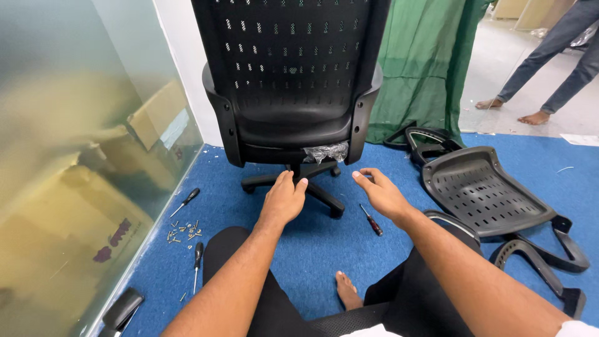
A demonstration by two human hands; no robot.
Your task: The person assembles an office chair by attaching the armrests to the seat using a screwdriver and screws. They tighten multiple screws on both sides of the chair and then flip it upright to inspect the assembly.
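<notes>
A black mesh-back office chair (293, 81) stands on the blue carpet in front of me, its back toward me, with its star base (312, 181) below the seat. My left hand (284, 198) hovers open just above the base's left leg, holding nothing. My right hand (380, 192) is open too, fingers spread, right of the base and close to a red-handled screwdriver (372, 221) lying on the carpet. Clear plastic wrap (326, 151) hangs under the seat.
A pile of screws (184, 232) and two black-handled screwdrivers (187, 200) (198, 257) lie left by the frosted glass wall (81, 156). Loose black chair parts (483, 193) sit right. A green cloth (424, 62) hangs behind. Another person's legs (549, 56) stand far right.
</notes>
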